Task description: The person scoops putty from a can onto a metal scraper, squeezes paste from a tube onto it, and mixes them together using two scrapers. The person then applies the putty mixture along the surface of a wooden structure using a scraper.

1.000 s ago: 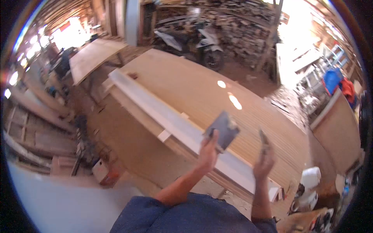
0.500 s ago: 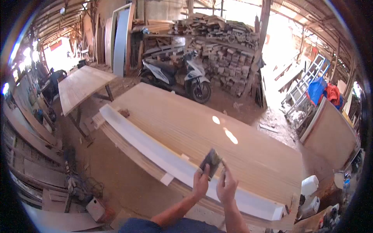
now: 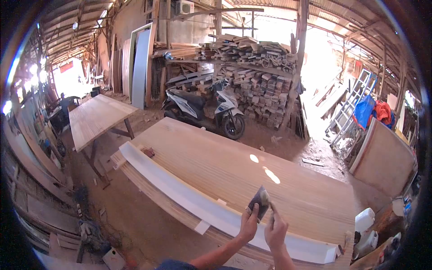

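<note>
Right hand (image 3: 276, 230): moved in beside dark pad (image 3: 258, 198), near white strip (image 3: 175, 192); contact, grip unclear. Left hand (image 3: 247, 226): pinching pad; steady, firm hold advisable.

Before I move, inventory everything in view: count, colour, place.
Thin sheet: one, dark grey, in left hand
Wooden panel: one, tan, centre
Long strip: one, white, along panel's near side
Table: one, tan, back left
Motor scooter: one, white and black, behind panel
Lumber stack: uncountable pieces, brown, behind scooter
Ladder: one, silver, right
Cloth bundle: one, blue and red, right
Plastic jugs: two, white, lower right
Left hand: one, bare, gripping sheet
Right hand: one, bare, beside sheet
</note>
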### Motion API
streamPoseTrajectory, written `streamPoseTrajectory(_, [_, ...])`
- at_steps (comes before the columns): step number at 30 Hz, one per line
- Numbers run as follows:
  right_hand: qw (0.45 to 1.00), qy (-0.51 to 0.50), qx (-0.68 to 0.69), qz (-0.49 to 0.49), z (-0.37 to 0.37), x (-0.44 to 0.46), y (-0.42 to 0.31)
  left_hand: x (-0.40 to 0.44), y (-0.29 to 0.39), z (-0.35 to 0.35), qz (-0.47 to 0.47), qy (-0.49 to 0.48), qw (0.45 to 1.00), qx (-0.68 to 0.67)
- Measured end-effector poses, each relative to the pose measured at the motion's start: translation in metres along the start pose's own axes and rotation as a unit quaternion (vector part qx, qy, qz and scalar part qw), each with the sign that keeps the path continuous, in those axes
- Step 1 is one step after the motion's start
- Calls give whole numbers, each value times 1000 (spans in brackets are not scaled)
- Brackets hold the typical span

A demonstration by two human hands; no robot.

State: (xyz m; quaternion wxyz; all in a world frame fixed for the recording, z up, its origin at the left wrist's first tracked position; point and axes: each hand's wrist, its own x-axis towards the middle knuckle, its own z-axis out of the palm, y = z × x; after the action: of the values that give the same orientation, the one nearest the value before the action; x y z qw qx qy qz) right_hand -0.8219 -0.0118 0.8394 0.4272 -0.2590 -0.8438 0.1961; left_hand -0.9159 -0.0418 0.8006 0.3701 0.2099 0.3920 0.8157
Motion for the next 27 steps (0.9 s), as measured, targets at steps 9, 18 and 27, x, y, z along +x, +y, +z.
streamPoseTrajectory(9, [999,6,51,8,-59,-17,2,-15,-16,20,-18,9,1000,-24])
streamPoseTrajectory(18, [965,29,244,-89,-138,-40,71,-62,12,62,-237,21,967,-89])
streamPoseTrajectory(27, [983,1,118,141,-205,-120,102,-101,-12,102,-192,-28,969,-155])
